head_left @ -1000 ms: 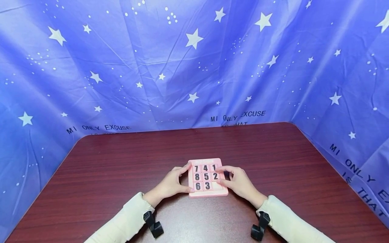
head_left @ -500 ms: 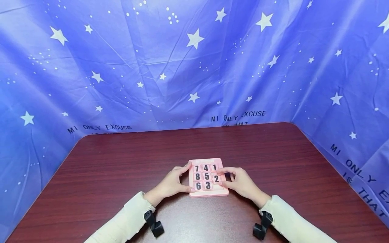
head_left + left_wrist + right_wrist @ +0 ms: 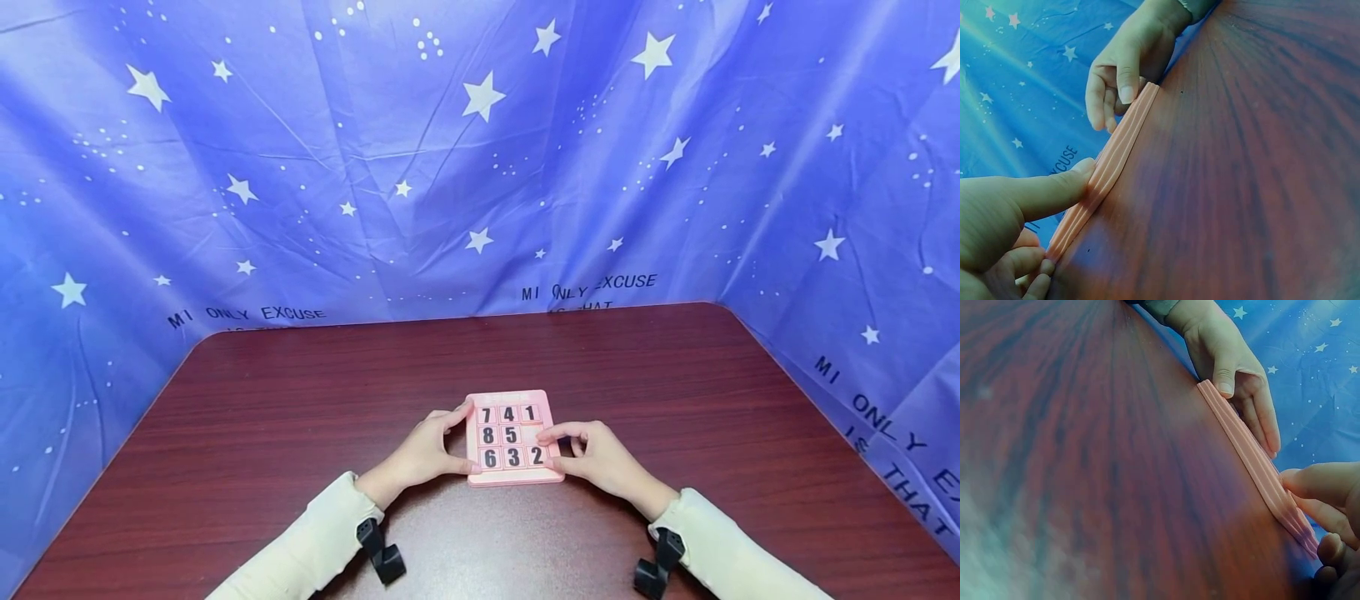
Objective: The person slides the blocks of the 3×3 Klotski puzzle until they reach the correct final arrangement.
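A pink sliding number puzzle [image 3: 513, 479] lies flat on the table in the head view. Its tiles read 7 4 1 on top, 8 5 and a gap in the middle row, 6 3 2 below. My left hand [image 3: 422, 454] grips the frame's left side, thumb at the lower corner and fingers at the upper one. On the right side, my right hand [image 3: 600, 458] has its index fingertip by the gap and its thumb at the 2 tile [image 3: 536, 456]. Both wrist views show the puzzle's ridged edge [image 3: 1113, 156] side-on, with a thumb against it from each end.
The dark red wooden table [image 3: 337, 375] has rounded far corners. Behind it and along its sides hangs a blue curtain [image 3: 420, 150] with white stars and lettering. A black strap mount [image 3: 380, 552] sits on each cream-sleeved wrist.
The 2 tile has slid down from the middle row to the bottom right corner, leaving the gap above it. My right hand moved slightly toward me with it; the left stayed in place.
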A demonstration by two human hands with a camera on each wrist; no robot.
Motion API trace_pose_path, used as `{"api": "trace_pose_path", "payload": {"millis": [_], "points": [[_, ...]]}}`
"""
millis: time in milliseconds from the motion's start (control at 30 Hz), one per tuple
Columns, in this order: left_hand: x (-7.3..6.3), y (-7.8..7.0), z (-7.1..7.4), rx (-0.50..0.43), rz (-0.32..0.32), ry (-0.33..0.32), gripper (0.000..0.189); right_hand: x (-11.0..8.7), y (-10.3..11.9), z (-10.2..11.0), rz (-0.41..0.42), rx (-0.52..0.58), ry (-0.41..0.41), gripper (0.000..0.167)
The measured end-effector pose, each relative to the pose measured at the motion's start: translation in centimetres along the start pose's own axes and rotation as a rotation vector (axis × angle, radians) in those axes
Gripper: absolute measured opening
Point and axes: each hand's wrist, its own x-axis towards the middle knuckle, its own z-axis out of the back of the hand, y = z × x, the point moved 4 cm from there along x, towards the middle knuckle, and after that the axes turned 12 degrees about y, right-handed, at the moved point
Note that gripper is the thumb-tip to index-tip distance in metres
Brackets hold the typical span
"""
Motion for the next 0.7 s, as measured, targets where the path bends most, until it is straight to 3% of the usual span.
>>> {"api": "trace_pose_path", "payload": {"millis": [700], "points": [[0.0,0.1,-0.1,0.0,-0.004,0.0,0.097,3.3,-1.6,1.4,-0.036,-0.031,-0.177,0.029]]}}
